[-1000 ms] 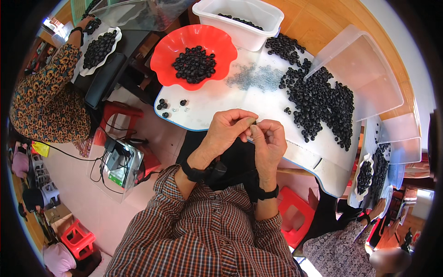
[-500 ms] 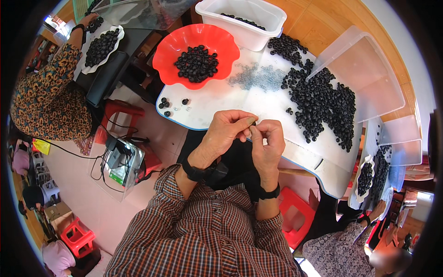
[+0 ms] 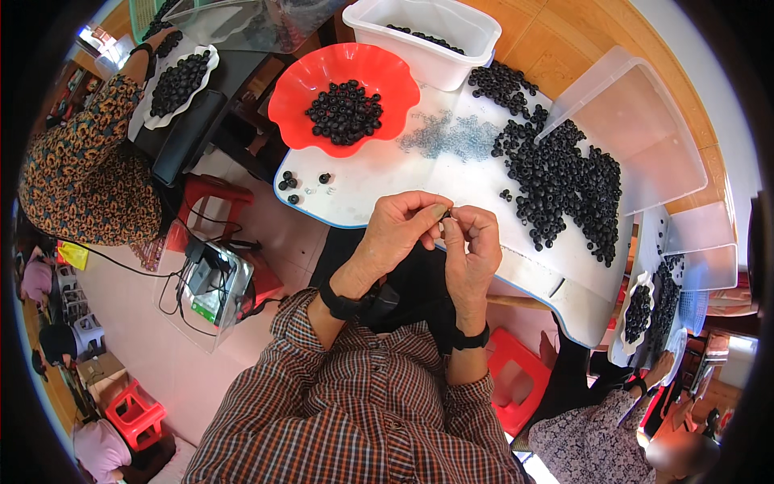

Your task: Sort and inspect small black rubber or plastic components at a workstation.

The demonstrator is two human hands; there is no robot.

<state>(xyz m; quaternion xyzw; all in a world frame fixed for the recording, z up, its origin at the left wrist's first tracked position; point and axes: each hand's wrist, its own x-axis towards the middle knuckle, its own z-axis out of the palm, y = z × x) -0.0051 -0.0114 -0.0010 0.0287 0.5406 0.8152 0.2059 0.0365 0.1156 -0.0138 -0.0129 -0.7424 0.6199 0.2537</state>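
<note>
My left hand [image 3: 395,235] and my right hand [image 3: 472,254] meet over the front edge of the white table [image 3: 379,181]. Their fingertips pinch a small black round part [image 3: 447,214], mostly hidden by the fingers. Beyond my hands lies a scatter of tiny clear rings [image 3: 451,137]. To the right spreads a large heap of black round parts [image 3: 556,185], many with a hole in the middle. A red scalloped bowl [image 3: 290,101] at the back left holds more of them, and several loose ones [image 3: 288,184] lie near the table's left end.
A white tub [image 3: 439,68] with black parts stands behind the bowl. A clear plastic bin [image 3: 645,129] lies tipped at the heap's right. Co-workers sit left and right, one beside a white plate [image 3: 210,77] of black parts. A red stool [image 3: 516,379] is below.
My right hand has shifted and turned slightly, its fingers closing nearer to the left fingertips. Less of the small black part shows between them.
</note>
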